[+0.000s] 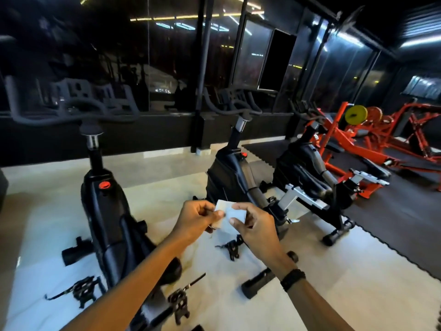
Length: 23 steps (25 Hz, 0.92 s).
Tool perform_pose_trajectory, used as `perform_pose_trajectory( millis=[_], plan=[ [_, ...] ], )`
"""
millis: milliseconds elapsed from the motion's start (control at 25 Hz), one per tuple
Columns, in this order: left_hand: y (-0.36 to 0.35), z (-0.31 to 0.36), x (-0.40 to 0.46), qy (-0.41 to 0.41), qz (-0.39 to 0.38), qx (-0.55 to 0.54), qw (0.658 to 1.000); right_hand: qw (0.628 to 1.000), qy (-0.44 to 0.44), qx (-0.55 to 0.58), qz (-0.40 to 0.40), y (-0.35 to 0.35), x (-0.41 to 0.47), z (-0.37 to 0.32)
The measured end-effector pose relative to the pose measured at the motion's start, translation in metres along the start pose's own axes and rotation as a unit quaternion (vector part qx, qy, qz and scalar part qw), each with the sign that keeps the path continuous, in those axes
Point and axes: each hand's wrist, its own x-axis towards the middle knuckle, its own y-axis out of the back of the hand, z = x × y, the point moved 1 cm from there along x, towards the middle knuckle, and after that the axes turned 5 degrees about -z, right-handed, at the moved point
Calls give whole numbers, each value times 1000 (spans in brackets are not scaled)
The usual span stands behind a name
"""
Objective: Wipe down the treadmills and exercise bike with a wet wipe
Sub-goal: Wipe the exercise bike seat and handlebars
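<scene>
A small white wet wipe [232, 213] is held up in front of me between both hands. My left hand [195, 219] pinches its left edge and my right hand [256, 226] pinches its right side. Three black exercise bikes stand in a row ahead. The nearest bike [107, 211] is at lower left, under my left forearm. A second bike [235, 177] stands behind the wipe and a third bike [307, 173] is to the right. No treadmill shows.
Orange weight machines [372, 144] with a yellow plate [356, 114] fill the right rear on dark rubber mats [393, 223]. Dark glass walls [167, 68] run behind the bikes. Pedals with straps [83, 291] stick out low. Pale floor [334, 283] lies at lower right.
</scene>
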Motion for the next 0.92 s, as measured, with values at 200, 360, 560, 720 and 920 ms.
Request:
perform_pose_trajectory(
  millis=[200,360,560,720,920],
  plan=[
    [-30,-9,95,-2,18,-35,999,998,33,-59,15,11,76,64],
    [-38,-31,163,38,39,-78,996,998,14,-54,-13,1,141,116],
    [-31,-43,265,37,99,-110,988,995,81,-19,-47,-2,255,162],
    [-15,-18,352,11,156,-119,981,987,145,5,-73,9,371,173],
    [29,-7,399,-23,244,-91,965,967,230,44,-99,-29,461,166]
  ],
)
